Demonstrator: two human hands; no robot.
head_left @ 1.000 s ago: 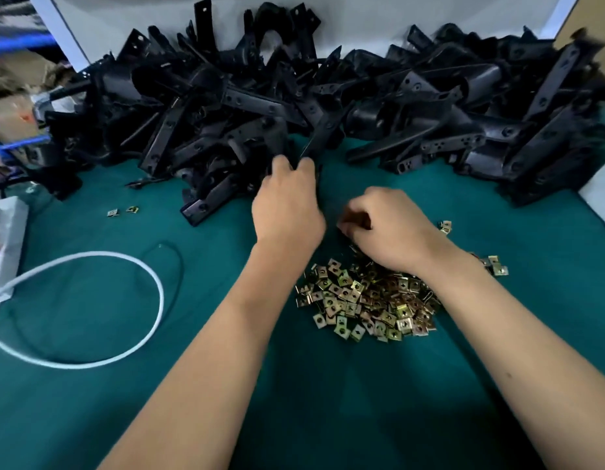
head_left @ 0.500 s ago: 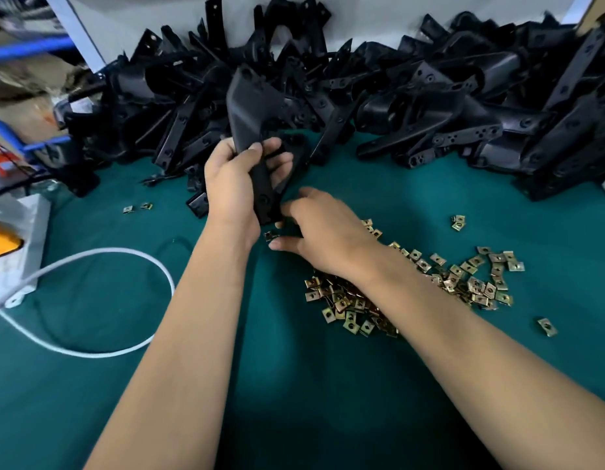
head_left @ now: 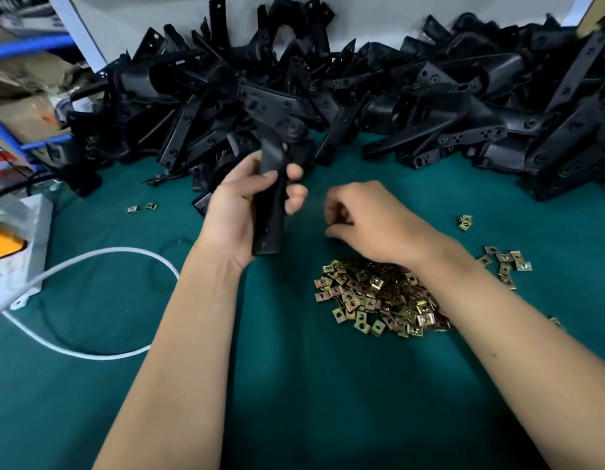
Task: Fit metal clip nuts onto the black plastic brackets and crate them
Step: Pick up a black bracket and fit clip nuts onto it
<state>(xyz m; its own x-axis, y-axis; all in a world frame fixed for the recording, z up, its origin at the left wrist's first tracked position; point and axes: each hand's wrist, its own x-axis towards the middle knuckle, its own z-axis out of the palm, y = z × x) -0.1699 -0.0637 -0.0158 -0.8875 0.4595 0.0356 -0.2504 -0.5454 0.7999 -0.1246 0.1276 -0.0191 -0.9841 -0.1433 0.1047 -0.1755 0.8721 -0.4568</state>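
My left hand grips a black plastic bracket by its long leg and holds it upright above the green table cover. Its wide upper plate leans toward the heap behind. Just to the right, my right hand hovers with its fingers curled under; whether they pinch a clip nut is hidden. Beneath that wrist lies a pile of brass-coloured metal clip nuts. A big heap of black brackets fills the back of the table.
Loose clip nuts lie scattered to the right, a single pair sits at the left. A white cable loops across the left side from a white power strip. Cardboard and blue shelving stand beyond the left edge.
My left hand pulled one bracket out of the heap and lifted it upright. My right hand left the nut pile, came up near the bracket, then drew slightly right.
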